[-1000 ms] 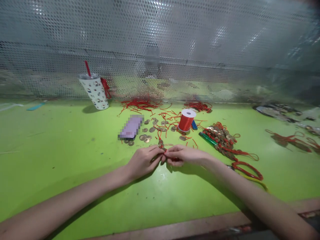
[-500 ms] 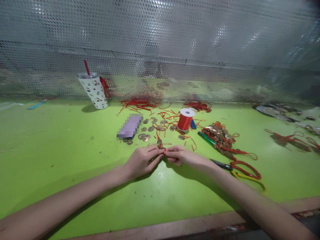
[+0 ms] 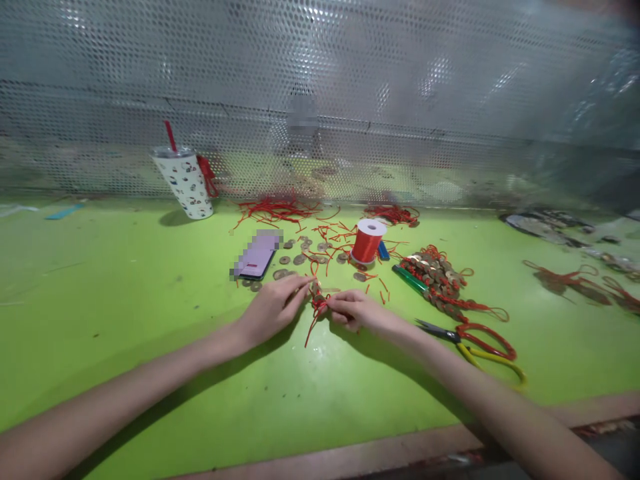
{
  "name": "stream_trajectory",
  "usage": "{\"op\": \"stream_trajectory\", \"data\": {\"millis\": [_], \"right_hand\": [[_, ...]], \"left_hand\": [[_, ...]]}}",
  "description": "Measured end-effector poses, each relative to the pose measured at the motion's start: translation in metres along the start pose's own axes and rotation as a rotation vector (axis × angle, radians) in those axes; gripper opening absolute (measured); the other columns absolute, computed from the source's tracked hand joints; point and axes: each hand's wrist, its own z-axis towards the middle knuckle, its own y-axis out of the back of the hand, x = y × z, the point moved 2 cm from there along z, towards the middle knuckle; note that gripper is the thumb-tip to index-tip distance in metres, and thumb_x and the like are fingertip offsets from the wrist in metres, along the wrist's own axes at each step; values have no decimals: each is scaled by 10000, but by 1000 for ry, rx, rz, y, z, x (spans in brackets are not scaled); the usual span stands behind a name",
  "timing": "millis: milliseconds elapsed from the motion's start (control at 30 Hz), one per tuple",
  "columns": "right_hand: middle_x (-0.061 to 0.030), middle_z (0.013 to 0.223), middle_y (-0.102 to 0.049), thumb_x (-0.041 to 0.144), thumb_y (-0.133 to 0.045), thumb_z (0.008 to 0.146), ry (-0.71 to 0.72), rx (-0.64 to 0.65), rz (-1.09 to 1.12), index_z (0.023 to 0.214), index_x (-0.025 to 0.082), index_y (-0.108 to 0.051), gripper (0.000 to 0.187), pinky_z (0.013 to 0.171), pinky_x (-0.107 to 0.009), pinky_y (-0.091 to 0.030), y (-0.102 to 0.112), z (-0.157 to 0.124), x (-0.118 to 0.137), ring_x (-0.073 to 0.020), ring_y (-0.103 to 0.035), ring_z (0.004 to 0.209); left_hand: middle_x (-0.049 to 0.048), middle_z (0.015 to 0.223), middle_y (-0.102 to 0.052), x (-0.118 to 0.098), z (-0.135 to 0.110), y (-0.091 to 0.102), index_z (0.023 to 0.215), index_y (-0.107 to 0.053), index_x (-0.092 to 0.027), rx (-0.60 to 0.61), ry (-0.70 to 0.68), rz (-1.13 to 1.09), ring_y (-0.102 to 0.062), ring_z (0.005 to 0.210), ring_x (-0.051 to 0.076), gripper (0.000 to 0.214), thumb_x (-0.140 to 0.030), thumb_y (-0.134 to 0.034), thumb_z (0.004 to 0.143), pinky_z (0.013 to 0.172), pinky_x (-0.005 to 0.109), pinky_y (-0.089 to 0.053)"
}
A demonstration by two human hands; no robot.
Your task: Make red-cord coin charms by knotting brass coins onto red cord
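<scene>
Between my hands is a short string of old brass coins tied with red cord [image 3: 317, 301], its loose cord ends hanging toward me. At its far end, the fingertips of my left hand [image 3: 275, 305] close on the coins' edge. My right hand [image 3: 356, 309] pinches the red cord at the knot near the lower coin, its fingers curled in. Just beyond lie loose brass coins [image 3: 299, 259] and a spool of red cord [image 3: 367, 243].
A phone [image 3: 257, 257] lies left of the coins, a patterned tumbler [image 3: 186, 183] behind it. On the right are finished coin strings [image 3: 440, 273], a green lighter [image 3: 410, 280] and scissors [image 3: 457, 335]. Red cord scraps [image 3: 280, 210] lie before the perforated metal panel [image 3: 350, 87].
My left hand has moved away from the knot, up and left along the coin string. The cord ends now show hanging down. My right hand stays nearly in place.
</scene>
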Motion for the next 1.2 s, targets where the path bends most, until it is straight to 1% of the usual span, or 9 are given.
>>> {"op": "stream_trajectory", "data": {"millis": [133,267,433,600,700,800,1000,1133,1200], "right_hand": [[35,606,-455,282,-518,985,-38,-9,20,768,167,-553,248,479,-258,-205,0,0,1,-83,-346,501],[28,591,-455,257,-489,991,-66,-21,15,796,151,-610,253,466,-258,-198,1,-2,3,-86,-345,483],[25,577,-458,198,-448,988,-61,-3,-34,781,147,-615,271,455,-261,-190,1,-4,6,-82,-324,452],[32,548,-441,178,-423,1000,-37,4,-75,767,153,-604,296,457,-266,-183,-2,-3,7,-85,-314,440],[38,538,-436,169,-401,1008,-31,-2,-84,768,157,-607,317,458,-264,-196,-4,-4,7,-85,-305,430],[33,550,-464,166,-395,1011,-53,-18,-85,763,158,-604,324,455,-258,-213,-5,-4,8,-83,-319,427],[25,549,-500,154,-406,1011,-62,-22,-67,728,160,-586,335,432,-260,-200,-7,-2,7,-69,-323,402],[26,550,-521,156,-412,1020,-39,13,-38,760,154,-627,337,418,-264,-175,-8,-1,6,-60,-298,385],[19,554,-547,150,-418,1019,-38,26,-9,740,157,-621,346,415,-262,-177,-8,-1,7,-57,-295,383]], "left_hand": [[121,1056,-791,11,8,8,1103,-760,-167,81,89,5,-726,891,252,283,-240,-520,971,836,384,-551],[119,948,-786,13,8,8,984,-762,-155,168,61,62,-706,783,234,237,-222,-536,961,741,342,-523],[113,898,-741,13,5,5,963,-700,-132,190,-7,225,-668,746,216,257,-195,-453,998,677,309,-466],[67,762,-680,8,6,7,827,-644,-157,143,42,315,-561,614,177,227,-282,-530,978,583,280,-357],[24,649,-611,2,7,8,741,-610,-170,156,157,205,-485,555,150,300,-373,-564,957,559,270,-305],[7,613,-584,-3,10,7,694,-598,-172,215,345,-90,-487,566,142,340,-429,-589,916,547,257,-316],[10,676,-661,-11,14,4,842,-661,-149,414,671,-594,-460,477,96,283,-431,-681,829,458,226,-324],[28,679,-707,-10,13,4,846,-622,-160,409,749,-592,-407,388,83,270,-428,-633,869,424,235,-278],[14,606,-676,-9,11,4,798,-603,-170,347,697,-459,-426,406,103,296,-448,-592,902,450,241,-285]]}}
